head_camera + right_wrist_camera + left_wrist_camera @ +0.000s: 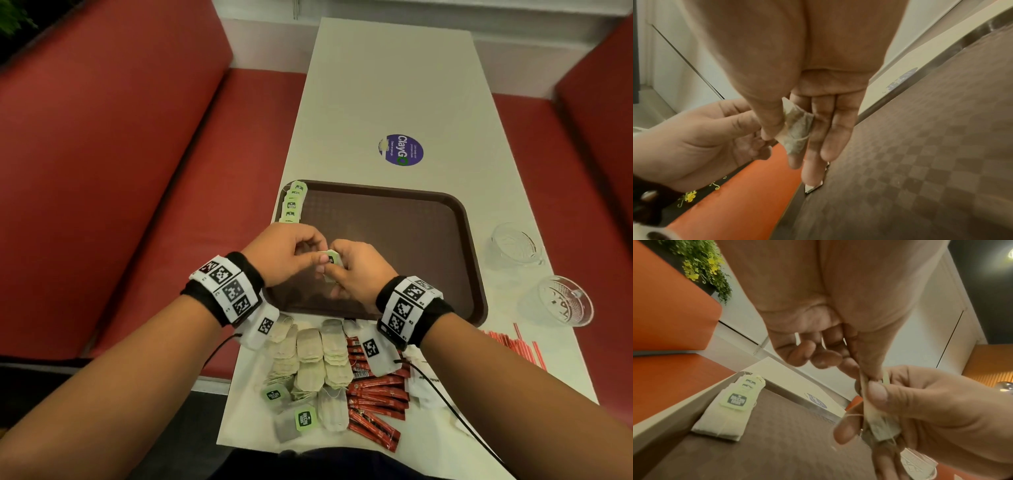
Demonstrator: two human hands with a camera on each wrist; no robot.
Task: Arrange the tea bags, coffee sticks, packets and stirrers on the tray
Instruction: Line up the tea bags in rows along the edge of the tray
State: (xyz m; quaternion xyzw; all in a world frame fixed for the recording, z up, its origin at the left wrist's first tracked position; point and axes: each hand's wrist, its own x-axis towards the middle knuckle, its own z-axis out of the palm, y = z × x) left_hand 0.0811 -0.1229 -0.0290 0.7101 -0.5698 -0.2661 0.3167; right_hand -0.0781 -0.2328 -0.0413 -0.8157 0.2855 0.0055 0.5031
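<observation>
A tea bag (331, 261) is pinched in the grip of both the left hand (286, 251) and right hand (356, 270), above the near left part of the tray (428, 219). A row of tea bags (293, 202) is laid along the tray's far left edge. Loose tea bags (310, 363) and coffee sticks (376, 397) lie on the table (394, 85) near the tray, partly hidden by the wrists; stirrers (513, 344) and two glasses (555, 301) are seen at the right. Only the right wrist view shows the bag's folded paper (795, 128) pressed by the thumb against straight fingers (830, 129).
</observation>
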